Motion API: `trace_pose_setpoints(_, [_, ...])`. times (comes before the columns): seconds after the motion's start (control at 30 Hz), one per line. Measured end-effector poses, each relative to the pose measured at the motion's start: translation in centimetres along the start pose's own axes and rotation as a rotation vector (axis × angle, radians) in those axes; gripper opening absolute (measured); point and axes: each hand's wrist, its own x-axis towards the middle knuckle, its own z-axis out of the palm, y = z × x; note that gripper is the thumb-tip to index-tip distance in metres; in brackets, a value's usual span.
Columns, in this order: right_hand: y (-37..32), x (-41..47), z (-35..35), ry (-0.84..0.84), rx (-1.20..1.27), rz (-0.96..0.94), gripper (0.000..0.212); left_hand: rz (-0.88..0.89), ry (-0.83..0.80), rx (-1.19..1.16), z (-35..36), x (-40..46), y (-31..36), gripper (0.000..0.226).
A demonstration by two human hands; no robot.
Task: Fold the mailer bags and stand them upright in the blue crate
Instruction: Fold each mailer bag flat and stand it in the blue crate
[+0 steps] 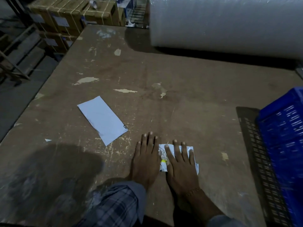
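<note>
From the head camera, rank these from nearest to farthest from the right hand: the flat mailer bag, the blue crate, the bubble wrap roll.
From the right hand:
1. Flat mailer bag, to its left on the table.
2. Blue crate, to its right; nearly tied with the bag.
3. Bubble wrap roll, at the far end.

the counter (164, 79) looks like worn brown board, matt, scratched, with pale chipped patches. the folded mailer (191, 149) is glossy crinkled plastic film; the flat mailer (102, 119) is smoother, pale, duller plastic. the crate (285, 145) is blue slotted plastic with a slight sheen. the roll (226, 22) is translucent bubbled plastic wrap. the boxes (65, 15) are matt cardboard, strapped. the sleeve (114, 205) is soft checked cloth.
</note>
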Motion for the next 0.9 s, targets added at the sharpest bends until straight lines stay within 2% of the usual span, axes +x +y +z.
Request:
trace_pose_setpoints(0.13, [1.9, 2.8, -0.5, -0.02, -0.045, -0.113, 0.057, 0.122, -0.022, 0.01, -0.4, -1.3, 0.0, 0.068])
trace_pose_setpoints(0.23, [1.8, 3.3, -0.2, -0.012, -0.043, -0.067, 0.057, 0.276, -0.007, 0.041, -0.8, -1.8, -1.2, 0.063])
trace_pose_setpoints(0.4, [0.0, -0.8, 0.4, -0.011, -0.044, -0.028, 0.067, 0.096, 0.014, 0.022, -0.9, -1.1, -0.2, 0.064])
trace_pose_setpoints(0.63, [1.5, 1.7, -0.4, -0.071, -0.038, -0.071, 0.062, 0.278, 0.004, 0.048, -0.4, -3.0, 0.0, 0.062])
trace_pose_setpoints(0.77, [1.1, 0.7, -0.4, -0.056, -0.069, 0.033, 0.058, 0.241, -0.026, 0.035, -0.9, -3.2, -1.3, 0.064])
trace_pose_setpoints(0.9, [0.7, -0.1, -1.1, 0.014, -0.06, 0.348, 0.069, 0.126, 0.0, -0.097, -1.8, -4.3, -1.6, 0.064])
